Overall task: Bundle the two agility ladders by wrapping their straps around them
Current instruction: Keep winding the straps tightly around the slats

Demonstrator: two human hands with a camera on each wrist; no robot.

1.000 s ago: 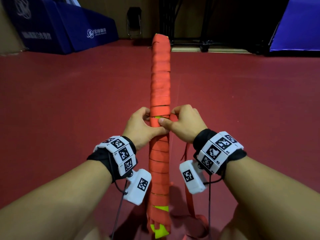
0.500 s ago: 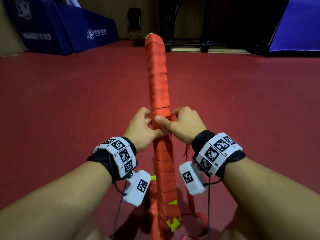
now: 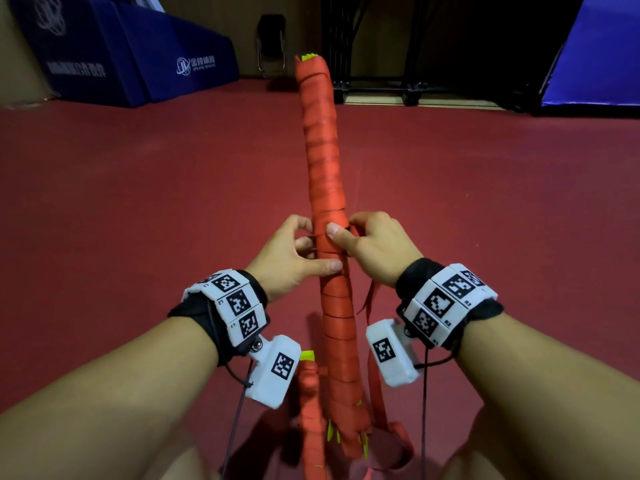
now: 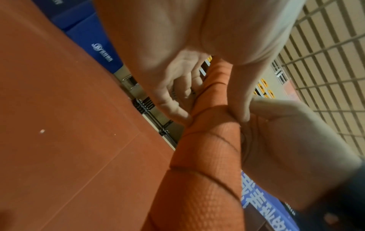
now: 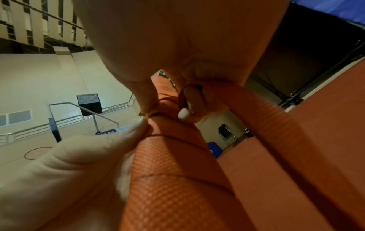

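A long ladder bundle [image 3: 327, 188], wound in orange strap, stands tilted away from me with a yellow-green tip at its far end. My left hand [image 3: 317, 251] grips its middle, thumb pressed across the front. My right hand [image 3: 344, 230] pinches the strap [image 5: 276, 125] against the bundle [image 5: 177, 179], thumb on the front and a finger hooked in the loop. The strap's loose tail [image 3: 375, 386] hangs down on the right. A second wrapped bundle [image 3: 310, 396] lies low on the left. In the left wrist view my fingers [image 4: 173, 95] curl round the bundle [image 4: 205, 164].
The floor [image 3: 138, 220] is dark red all round. Blue padded blocks [image 3: 138, 53] stand at the back left, and a folding chair [image 3: 272, 43] and black frames at the back. A blue mat [image 3: 602, 53] leans at the far right.
The bundle's far end has swung left and tipped away. My left thumb has slid lower on the wrap, and my right thumb now sits above it. The second bundle shows lower left.
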